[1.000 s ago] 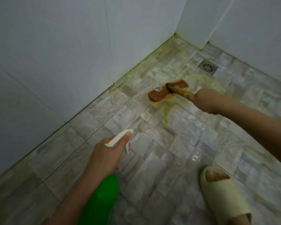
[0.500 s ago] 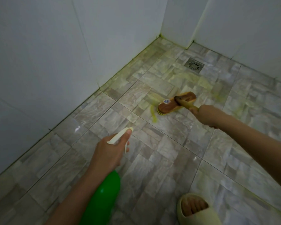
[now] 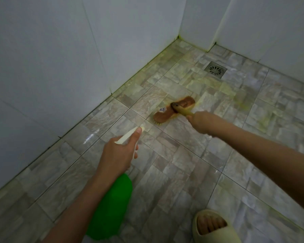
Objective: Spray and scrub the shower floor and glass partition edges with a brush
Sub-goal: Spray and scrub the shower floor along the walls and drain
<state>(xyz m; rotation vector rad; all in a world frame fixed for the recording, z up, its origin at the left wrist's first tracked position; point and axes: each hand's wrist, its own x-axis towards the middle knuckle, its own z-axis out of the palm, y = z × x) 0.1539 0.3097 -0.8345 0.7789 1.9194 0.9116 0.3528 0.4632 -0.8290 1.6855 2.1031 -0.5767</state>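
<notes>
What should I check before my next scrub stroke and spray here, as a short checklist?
1. Brush head down on the floor tiles: ok, bristles meet the tile.
2. Right hand grip closed on the brush handle: ok.
3. Left hand holds the green spray bottle, nozzle pointing toward the brush: ok.
4. Cleaner left in the bottle: cannot tell, the body is opaque.
5. Floor drain uncovered: ok.
6. Footing: cannot tell, the tiles look wet and only one slipper shows.
</notes>
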